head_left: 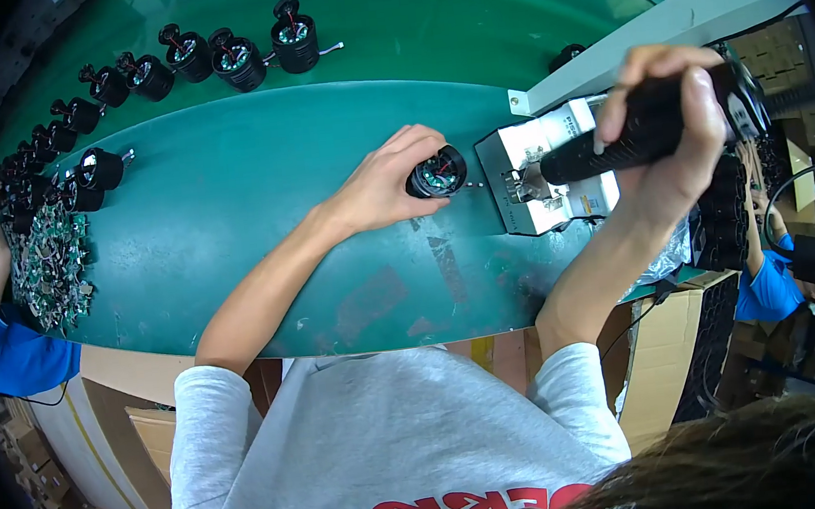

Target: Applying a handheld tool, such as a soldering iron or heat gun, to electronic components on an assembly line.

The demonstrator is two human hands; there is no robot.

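Note:
My left hand (pixel 383 183) is wrapped round a round black housing (pixel 437 175) near the middle of the green bench. The housing's open top faces up, showing a green circuit board and red wire inside; a short lead sticks out to its right. My right hand (pixel 678 155) grips a thick black electric screwdriver (pixel 645 119), held nearly level above the bench. Its narrow end points left, at the metal front of a white and grey screw feeder (pixel 508 156). Whether the bit carries a screw is too small to tell.
Several black housings (pixel 239 63) stand along the far side of the bench (pixel 254 191). A heap of circuit boards (pixel 50 264) lies at the left, beside a co-worker's blue sleeve (pixel 8 337). A grey metal bar (pixel 651 30) slants above the feeder. Another person (pixel 768 279) is at the right.

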